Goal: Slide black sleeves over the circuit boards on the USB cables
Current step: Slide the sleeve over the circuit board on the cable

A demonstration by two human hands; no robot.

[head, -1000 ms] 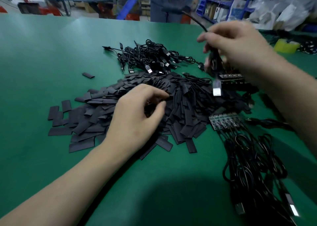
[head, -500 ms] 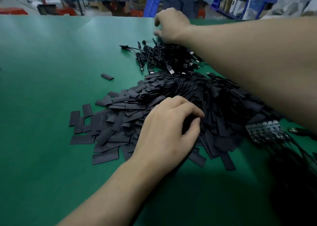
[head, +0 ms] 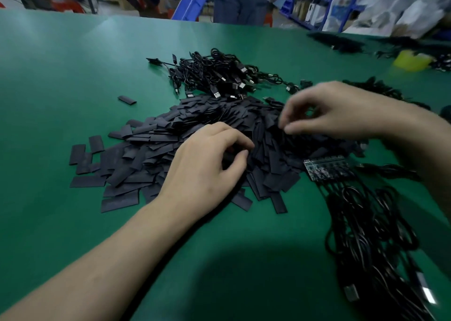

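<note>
Green matting is covering the worktop (head: pixel 61 59), and a broad pile of flat black sleeves (head: pixel 151 155) is lying at its middle, under both hands. The left hand (head: pixel 207 169) is resting palm-down on the near side of that pile, forearm reaching in from the near left corner, fingers curled, with thumb and forefinger pinching into the black sleeves. The right hand (head: pixel 336 116) is hovering over the pile's far right part, forearm entering from the right edge, fingers loosely bent and pointing down at the sleeves; motion blur is hiding whether it is grasping anything. A row of bare circuit boards (head: pixel 327 167) is lying just beside the pile's right border, between the two hands and nearer the right one, and their USB cables (head: pixel 366 223) are trailing towards the near right corner. A second heap of cables (head: pixel 214 77) is sitting beyond the pile, towards the far edge, with one stray sleeve (head: pixel 127 99) lying apart to the left. A yellow roll (head: pixel 411 61) is sitting near the far right corner. Behind the far edge a person (head: pixel 240 1) is standing beside blue shelving (head: pixel 305 1).
</note>
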